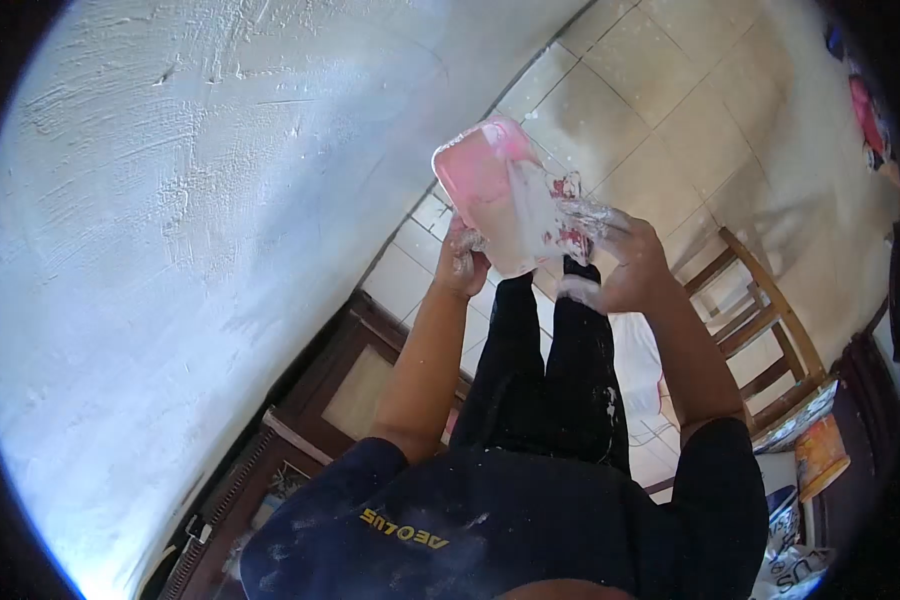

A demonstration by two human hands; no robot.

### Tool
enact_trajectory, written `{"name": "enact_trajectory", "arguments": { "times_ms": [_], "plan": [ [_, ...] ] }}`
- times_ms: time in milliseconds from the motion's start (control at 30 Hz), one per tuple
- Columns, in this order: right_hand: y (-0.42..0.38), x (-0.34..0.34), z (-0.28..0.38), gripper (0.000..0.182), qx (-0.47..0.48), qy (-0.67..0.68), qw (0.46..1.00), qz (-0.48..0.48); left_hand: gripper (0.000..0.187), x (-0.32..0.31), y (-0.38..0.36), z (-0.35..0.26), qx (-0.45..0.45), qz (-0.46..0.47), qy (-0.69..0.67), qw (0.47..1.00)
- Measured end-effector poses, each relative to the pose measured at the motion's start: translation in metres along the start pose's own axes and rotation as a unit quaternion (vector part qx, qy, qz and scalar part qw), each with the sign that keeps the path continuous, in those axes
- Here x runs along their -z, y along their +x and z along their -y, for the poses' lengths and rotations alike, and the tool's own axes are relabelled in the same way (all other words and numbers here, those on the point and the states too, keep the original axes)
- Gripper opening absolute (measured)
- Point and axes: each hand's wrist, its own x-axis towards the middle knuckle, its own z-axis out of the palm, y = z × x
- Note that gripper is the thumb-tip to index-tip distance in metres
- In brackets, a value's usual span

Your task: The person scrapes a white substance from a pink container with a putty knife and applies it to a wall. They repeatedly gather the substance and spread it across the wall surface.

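My left hand [462, 262], smeared with white paste, is closed on the near left edge of a shallow pink tub [478, 172] with rounded corners. White paste coats part of the tub. From the other side, my right hand [625, 258] grips a wide putty scraper [536, 212], whose pale blade overlaps the tub. Red patches show through the paste caked on the scraper near my fingers. More white paste covers the fingers and thumb of this hand. Both hands are in front of me, above my black-trousered legs.
A white, roughly plastered wall [200, 230] rises at the left. Pale floor tiles [660, 90] stretch ahead. At the right stands a wooden chair [770, 310], with an orange bucket [820, 458] nearer me. Brown wooden furniture [315, 415] lies along the wall at lower left.
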Motion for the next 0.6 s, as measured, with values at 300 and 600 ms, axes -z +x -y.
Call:
{"name": "enact_trajectory", "arguments": {
  "times_ms": [300,600],
  "plan": [
    [0.007,-0.061,0.019,0.036,-0.098,-0.055,0.968,-0.226,0.071,0.013,0.009,-0.018,-0.005,0.062,0.069,0.996],
    [0.006,-0.086,0.026,0.04,-0.222,-0.08,0.961,-0.143,0.075,0.021,-0.003,-0.017,-0.017,0.058,0.046,0.997]
  ]
}}
